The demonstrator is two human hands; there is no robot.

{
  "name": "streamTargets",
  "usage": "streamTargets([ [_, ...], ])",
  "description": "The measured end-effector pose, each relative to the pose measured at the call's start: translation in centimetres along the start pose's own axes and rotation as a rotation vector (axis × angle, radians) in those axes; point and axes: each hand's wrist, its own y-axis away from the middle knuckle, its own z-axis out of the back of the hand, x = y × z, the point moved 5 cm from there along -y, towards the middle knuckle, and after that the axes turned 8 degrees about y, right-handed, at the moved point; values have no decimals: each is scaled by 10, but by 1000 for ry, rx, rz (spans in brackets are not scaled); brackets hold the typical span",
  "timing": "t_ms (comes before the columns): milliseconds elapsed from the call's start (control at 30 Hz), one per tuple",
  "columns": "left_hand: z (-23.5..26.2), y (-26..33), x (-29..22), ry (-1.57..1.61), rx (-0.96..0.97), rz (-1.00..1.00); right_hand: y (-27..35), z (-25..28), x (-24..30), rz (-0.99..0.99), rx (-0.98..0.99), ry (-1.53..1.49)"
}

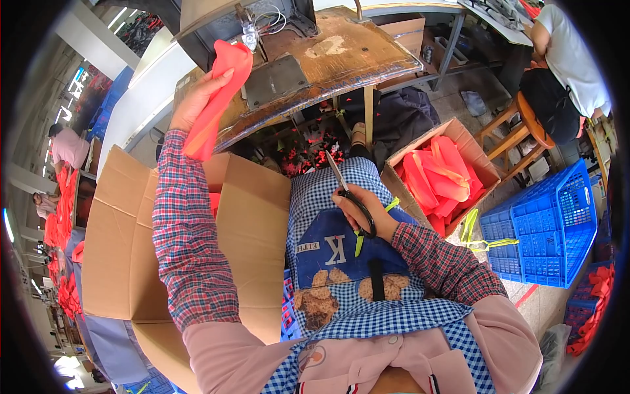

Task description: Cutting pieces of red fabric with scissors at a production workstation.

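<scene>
Raised at the front left edge of the worn wooden machine table, my left hand (192, 98) grips a folded strip of bright coral-red fabric (221, 98); its upper end stands above my fingers and the rest hangs beside my wrist. Over my lap, my right hand (357, 209) is closed round the black handles of a pair of scissors (338, 174). The blades point up and away, toward the table, apart from the fabric. Whether the blades are parted is hard to make out. A checked blue apron (328, 190) covers my lap.
An open cardboard box (256, 243) stands at my left, with some red fabric inside. Right of my knees, another carton (485, 164) holds red fabric pieces. Beyond it are a blue plastic crate (531, 230) and a wooden stool (528, 121) with a seated person. Red scraps (315, 154) litter the area under the table.
</scene>
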Motion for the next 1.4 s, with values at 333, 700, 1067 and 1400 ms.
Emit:
streamTargets([
  [333,-1,0,-13,-78,69,-20,-1,1,0,-5,0,26],
  [700,4,0,-12,-72,79,-37,0,-2,1,4,3,25],
  [1067,-75,59,21,-2,412,241,0,5,-4,40,-30,95],
  [1400,-261,35,16,-130,615,-165,-8,-5,-9,94,24,115],
])
